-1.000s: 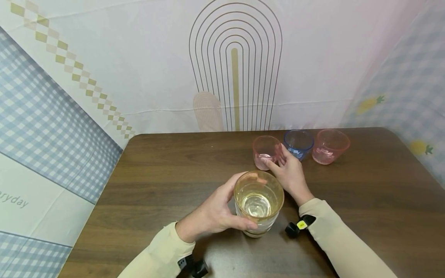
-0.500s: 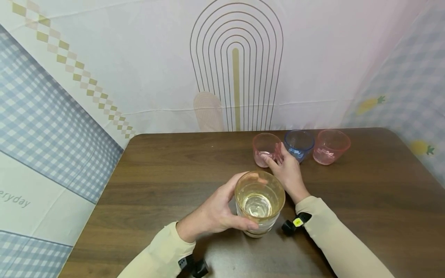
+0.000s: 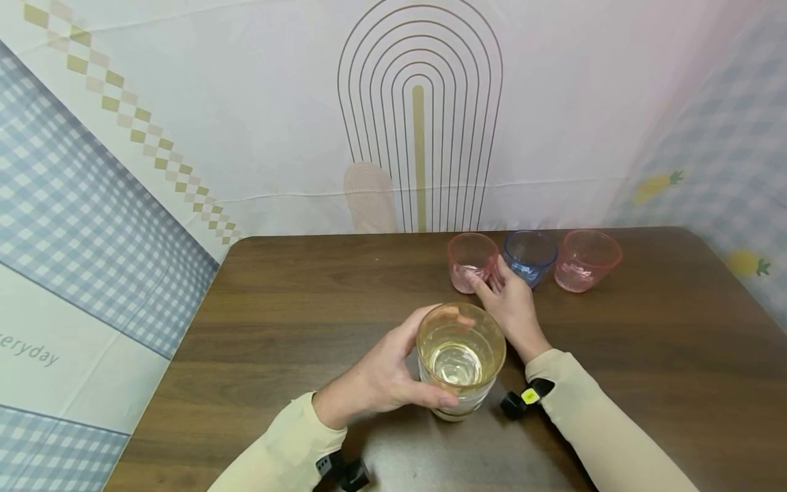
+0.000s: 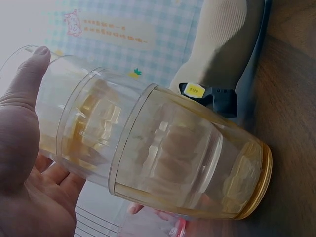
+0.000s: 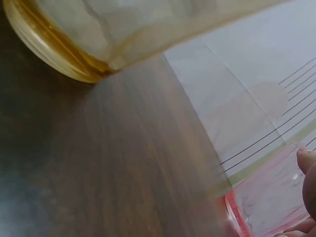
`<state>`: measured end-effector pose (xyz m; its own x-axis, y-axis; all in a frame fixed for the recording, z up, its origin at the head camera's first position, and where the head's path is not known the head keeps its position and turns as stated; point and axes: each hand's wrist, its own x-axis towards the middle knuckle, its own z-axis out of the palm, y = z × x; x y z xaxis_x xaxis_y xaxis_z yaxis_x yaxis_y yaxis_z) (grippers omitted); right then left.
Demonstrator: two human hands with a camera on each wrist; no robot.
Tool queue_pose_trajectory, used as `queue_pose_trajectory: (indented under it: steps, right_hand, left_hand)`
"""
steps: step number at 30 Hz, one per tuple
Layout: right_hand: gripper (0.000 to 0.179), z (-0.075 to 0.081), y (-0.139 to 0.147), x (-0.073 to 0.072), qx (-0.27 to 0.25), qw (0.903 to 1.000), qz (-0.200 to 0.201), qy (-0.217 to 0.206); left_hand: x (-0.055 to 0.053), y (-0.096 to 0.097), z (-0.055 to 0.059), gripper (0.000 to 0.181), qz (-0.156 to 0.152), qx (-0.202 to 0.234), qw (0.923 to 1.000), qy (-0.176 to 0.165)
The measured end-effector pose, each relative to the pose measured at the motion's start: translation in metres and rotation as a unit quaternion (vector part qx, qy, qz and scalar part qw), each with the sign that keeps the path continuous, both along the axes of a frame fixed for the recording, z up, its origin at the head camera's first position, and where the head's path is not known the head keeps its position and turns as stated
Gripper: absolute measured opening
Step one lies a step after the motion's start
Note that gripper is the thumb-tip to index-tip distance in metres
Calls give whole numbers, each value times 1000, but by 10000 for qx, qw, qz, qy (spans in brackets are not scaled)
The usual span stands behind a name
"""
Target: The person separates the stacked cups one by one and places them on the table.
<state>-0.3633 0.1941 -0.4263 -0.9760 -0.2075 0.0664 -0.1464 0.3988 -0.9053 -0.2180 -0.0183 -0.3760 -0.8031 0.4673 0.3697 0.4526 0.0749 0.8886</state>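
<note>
My left hand [image 3: 393, 372] grips the upper part of a tall stack of nested see-through cups [image 3: 453, 362]. The stack stands upright near the front middle, an amber rim on top. In the left wrist view, an amber cup [image 4: 182, 153] forms its bottom, its base right at the tabletop. Behind the stack, my right hand [image 3: 513, 304] holds a pink cup [image 3: 462, 265] by its right side, thumb in front. This cup is upright at the left end of a row. Only part of the right hand and the pink cup [image 5: 266, 202] shows in the right wrist view.
To the right of the held pink cup stand a blue cup [image 3: 530, 253] and a second pink cup [image 3: 584, 263], close together near the back edge. A printed cloth [image 3: 277, 137] hangs behind the brown wooden table [image 3: 295, 301].
The right hand has moved the pink cup slightly toward the back edge, level with the blue cup. My left hand and the stack stay almost still.
</note>
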Motion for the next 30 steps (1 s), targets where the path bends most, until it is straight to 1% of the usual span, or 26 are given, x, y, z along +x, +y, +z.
queue_pose_trajectory:
  steps: [5, 11, 19, 27, 30]
  right_hand:
    - [87, 6, 6, 7, -166, 9996, 99, -228]
    - [85, 11, 11, 18, -463, 9986, 131, -197]
    - [78, 22, 19, 32, -441, 9985, 299, 121]
    - [69, 33, 25, 46, -636, 9951, 428, 632]
    - [68, 39, 28, 52, -695, 9938, 436, 755]
  left_hand:
    - [-1, -1, 1, 101, -18, -56, 10000, 25]
    - [0, -2, 2, 100, -76, -34, 9999, 75]
    - [0, -3, 0, 100, -83, 4, 9999, 92]
    - [0, -4, -2, 103, -18, 18, 9999, 112]
    - [0, -4, -2, 104, -21, 7, 9999, 140]
